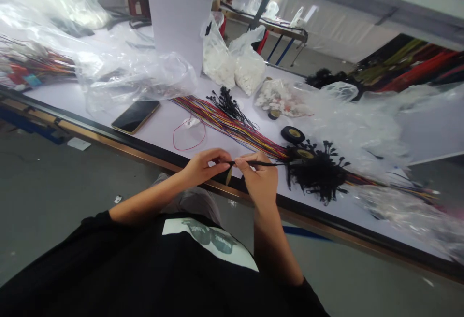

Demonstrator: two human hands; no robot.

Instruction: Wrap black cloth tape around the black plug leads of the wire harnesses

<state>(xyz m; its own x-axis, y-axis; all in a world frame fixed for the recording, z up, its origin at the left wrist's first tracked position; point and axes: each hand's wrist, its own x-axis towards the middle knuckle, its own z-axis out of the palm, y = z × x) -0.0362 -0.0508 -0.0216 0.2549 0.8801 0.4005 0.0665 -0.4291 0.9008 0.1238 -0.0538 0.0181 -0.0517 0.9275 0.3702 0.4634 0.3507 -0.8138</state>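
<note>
My left hand (206, 165) and my right hand (259, 177) meet at the near edge of the white table (163, 128). Both pinch a thin black wrapped wire (268, 164) that runs right into a black pile of cable ties (317, 174). A small roll of black tape (228, 176) hangs partly hidden between the hands. A long bundle of coloured wires (232, 126) lies diagonally across the table behind the hands.
A phone (136, 116) lies at the left, a red wire loop (188, 136) beside it. Two black tape rolls (293, 134) sit near the ties. Clear plastic bags (137, 78), bags of white parts (232, 65) and more plastic (362, 123) crowd the table.
</note>
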